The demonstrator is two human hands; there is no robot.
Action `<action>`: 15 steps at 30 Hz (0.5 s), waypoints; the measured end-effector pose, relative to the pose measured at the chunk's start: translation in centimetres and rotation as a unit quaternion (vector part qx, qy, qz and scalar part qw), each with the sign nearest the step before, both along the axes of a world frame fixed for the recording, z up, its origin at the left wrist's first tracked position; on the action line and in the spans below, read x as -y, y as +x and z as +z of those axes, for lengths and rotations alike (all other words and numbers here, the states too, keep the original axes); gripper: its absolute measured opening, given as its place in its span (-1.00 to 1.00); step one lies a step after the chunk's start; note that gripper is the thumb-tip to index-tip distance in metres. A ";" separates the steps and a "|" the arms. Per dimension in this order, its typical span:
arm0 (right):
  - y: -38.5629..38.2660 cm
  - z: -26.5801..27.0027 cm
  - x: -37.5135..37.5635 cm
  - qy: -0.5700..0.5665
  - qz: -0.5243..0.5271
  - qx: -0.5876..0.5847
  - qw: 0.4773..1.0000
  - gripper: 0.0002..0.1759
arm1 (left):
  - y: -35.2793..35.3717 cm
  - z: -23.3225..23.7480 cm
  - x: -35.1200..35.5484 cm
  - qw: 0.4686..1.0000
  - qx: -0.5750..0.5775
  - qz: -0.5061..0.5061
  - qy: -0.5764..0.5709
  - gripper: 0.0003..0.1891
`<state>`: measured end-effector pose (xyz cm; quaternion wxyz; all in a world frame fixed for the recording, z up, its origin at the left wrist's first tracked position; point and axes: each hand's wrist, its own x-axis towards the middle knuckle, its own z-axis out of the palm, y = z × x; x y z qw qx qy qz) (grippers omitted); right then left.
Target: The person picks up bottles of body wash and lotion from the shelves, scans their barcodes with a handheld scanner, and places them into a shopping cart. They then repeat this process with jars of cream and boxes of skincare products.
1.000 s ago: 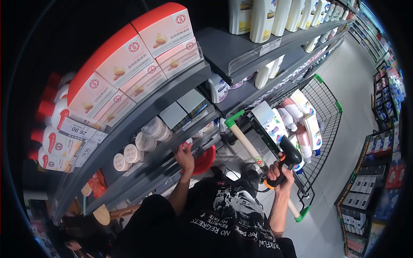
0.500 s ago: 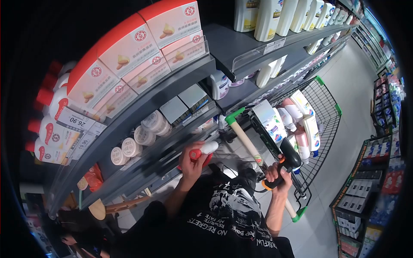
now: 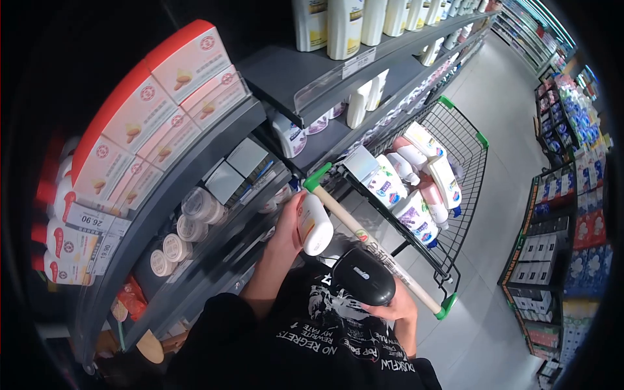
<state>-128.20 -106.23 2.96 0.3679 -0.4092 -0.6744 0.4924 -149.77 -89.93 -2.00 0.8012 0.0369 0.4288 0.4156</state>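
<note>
My left hand (image 3: 290,224) is closed around a white bottle (image 3: 316,227), its base tipped toward me and the hand hiding part of it. Close by on the right, my right hand (image 3: 398,304) grips a black handheld barcode scanner (image 3: 364,276); its rounded head points toward the bottle, with a small gap between them. Just beyond both hands runs the pale handle (image 3: 354,227) of a shopping cart, which has green corner pieces. Inside the cart lie several pump bottles, white bottles (image 3: 444,182) and a light box (image 3: 359,165).
On the left, a curved shelf (image 3: 170,168) carries red-topped boxes (image 3: 149,88), round jars (image 3: 203,205) and red-capped bottles (image 3: 68,250) behind price tags. Tall white bottles (image 3: 344,26) stand on the upper shelf. Across the aisle floor (image 3: 497,162) are stacked goods (image 3: 539,286).
The bottle has been turned so its white body faces up. My right hand has brought the scanner left, from beside the cart handle to near the bottle. The view has shifted too.
</note>
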 end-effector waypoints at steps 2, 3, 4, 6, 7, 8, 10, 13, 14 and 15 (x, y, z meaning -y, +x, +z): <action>0.1 0.0 0.1 -0.003 0.017 0.008 1.000 -0.49 | 0.1 -2.4 -0.3 0.999 0.029 -0.030 0.006 -0.63; 0.1 -0.1 0.1 -0.004 0.014 0.009 1.000 -0.49 | 0.1 -2.6 -0.5 0.979 0.189 -0.070 0.040 -0.64; 0.2 -0.2 0.2 -0.007 0.012 -0.001 1.000 -0.50 | 0.1 -2.6 -0.5 0.930 0.344 -0.107 0.073 -0.65; 0.2 -0.3 0.1 -0.010 0.009 -0.013 1.000 -0.51 | 1.0 -1.5 -0.6 0.886 0.460 -0.005 -0.065 -0.66; 0.3 -0.3 0.0 -0.013 0.015 -0.025 0.999 -0.52 | 1.3 -1.5 -0.5 0.836 0.548 -0.015 -0.040 -0.67; 0.4 -0.2 -0.1 -0.017 0.022 -0.037 0.999 -0.52 | 1.7 -1.6 -0.5 0.776 0.630 -0.025 -0.014 -0.68; 0.2 0.3 -0.9 -0.024 0.037 -0.043 0.998 -0.51 | 2.3 -1.2 -0.6 0.751 0.660 -0.026 0.012 -0.69; -0.5 1.4 -1.7 -0.058 0.052 -0.066 0.995 -0.47 | 3.2 -1.5 -0.9 0.735 0.676 -0.012 0.060 -0.67; -0.7 1.6 -2.0 -0.084 0.051 -0.084 0.992 -0.45 | 3.6 -1.7 -1.1 0.733 0.674 -0.027 0.084 -0.65; -0.5 1.5 -2.2 -0.086 0.051 -0.086 0.991 -0.45 | 3.9 -1.7 -1.4 0.731 0.673 -0.043 0.109 -0.64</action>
